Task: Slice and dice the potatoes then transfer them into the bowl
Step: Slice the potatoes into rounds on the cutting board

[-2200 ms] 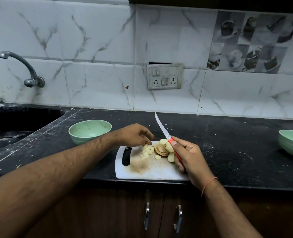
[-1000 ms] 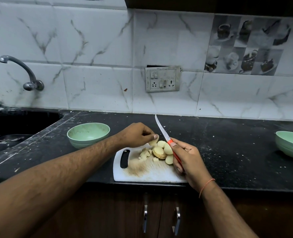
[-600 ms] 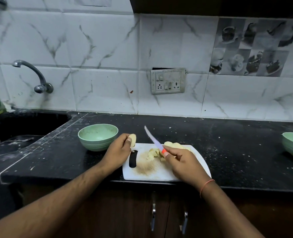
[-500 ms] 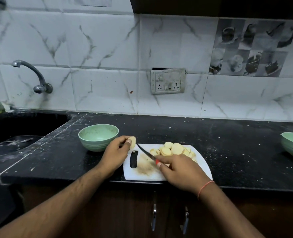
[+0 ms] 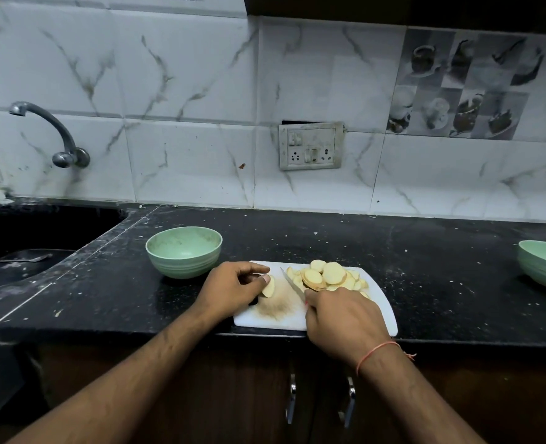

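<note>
A pale potato slice (image 5: pixel 268 287) stands on edge at the left part of the white cutting board (image 5: pixel 278 318), pinched by the left hand (image 5: pixel 233 290). A heap of round potato slices (image 5: pixel 327 278) lies on the board's far right part. The knife (image 5: pixel 292 288), gripped by the right hand (image 5: pixel 342 318), points its blade between them. A green bowl (image 5: pixel 183 256) sits upright on the tabletop just left of the board.

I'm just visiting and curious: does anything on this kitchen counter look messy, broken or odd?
A few things. The black counter is scattered with pale specks, the cutting board has a brownish stain, and there is a dark gap in the tile above the wall socket.
</note>
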Tool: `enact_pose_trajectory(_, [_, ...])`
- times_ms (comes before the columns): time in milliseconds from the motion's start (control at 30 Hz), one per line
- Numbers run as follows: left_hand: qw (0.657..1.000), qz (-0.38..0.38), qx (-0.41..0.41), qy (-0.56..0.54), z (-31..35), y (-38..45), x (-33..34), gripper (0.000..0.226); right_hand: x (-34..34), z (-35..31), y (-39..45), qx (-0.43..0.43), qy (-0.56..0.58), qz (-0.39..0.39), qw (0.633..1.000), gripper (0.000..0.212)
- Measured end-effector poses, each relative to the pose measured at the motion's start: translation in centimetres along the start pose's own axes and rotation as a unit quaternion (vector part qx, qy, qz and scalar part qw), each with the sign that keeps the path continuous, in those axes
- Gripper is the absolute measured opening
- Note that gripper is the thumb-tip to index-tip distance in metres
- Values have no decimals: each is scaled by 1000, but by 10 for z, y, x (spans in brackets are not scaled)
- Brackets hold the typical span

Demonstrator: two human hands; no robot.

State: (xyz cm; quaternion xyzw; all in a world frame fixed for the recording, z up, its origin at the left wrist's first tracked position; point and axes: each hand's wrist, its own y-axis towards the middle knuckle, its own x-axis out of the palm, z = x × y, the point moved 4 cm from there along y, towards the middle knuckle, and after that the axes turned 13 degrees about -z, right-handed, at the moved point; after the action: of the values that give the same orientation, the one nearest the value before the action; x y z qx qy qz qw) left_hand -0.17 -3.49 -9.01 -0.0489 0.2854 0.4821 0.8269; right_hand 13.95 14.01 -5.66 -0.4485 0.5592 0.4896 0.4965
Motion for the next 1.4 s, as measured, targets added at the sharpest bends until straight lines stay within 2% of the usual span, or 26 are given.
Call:
enact_pose_trajectory(33, [1000, -4, -8, 14, 0, 0, 0, 17, 0, 0, -1, -3, 11, -2, 1000, 25])
enact_pose_trajectory(133, [998, -42, -28, 46, -2, 1, -3, 43, -1, 1, -1, -8, 48, -9, 999, 22])
enact_pose_trajectory(200, [994, -66, -34, 83, -4, 3, -8, 52, -3, 1, -2, -9, 66, -10, 998, 24])
enact_pose_trajectory(300, [990, -98, -27, 96, -7, 5, -13, 41, -8, -3, -2, -7, 96, -19, 995, 28])
enact_pose_trajectory(433, [988, -88, -3, 124, -8, 5, -10, 29, -11, -10, -3, -1, 108, -29, 994, 30])
enact_pose_trajectory(600, [996, -67, 10, 63, -10, 3, -7, 21, -13, -10, -4, 7, 115, -28, 993, 28])
enact_pose_trajectory(733, [999, 7, 21, 39, -8, -2, -12, 15, -15, -7, -3, 14, 119, -16, 993, 28])
enact_pose_trajectory(833, [992, 58, 53, 99, -3, -7, -15, 17, -15, -9, -4, 14, 123, -14, 992, 29])
enact_pose_trajectory(900, [989, 40, 71, 125, -2, -7, -13, 18, -15, -10, -4, 13, 119, -16, 993, 26])
enact_pose_trajectory(1067, [992, -35, 74, 98, 0, -7, -9, 20, -15, -12, -7, 18, 114, -23, 993, 29])
enact_pose_trajectory(1400, [992, -31, 37, 120, -9, 1, -9, 15, -12, -13, -8, 20, 102, -27, 994, 27])
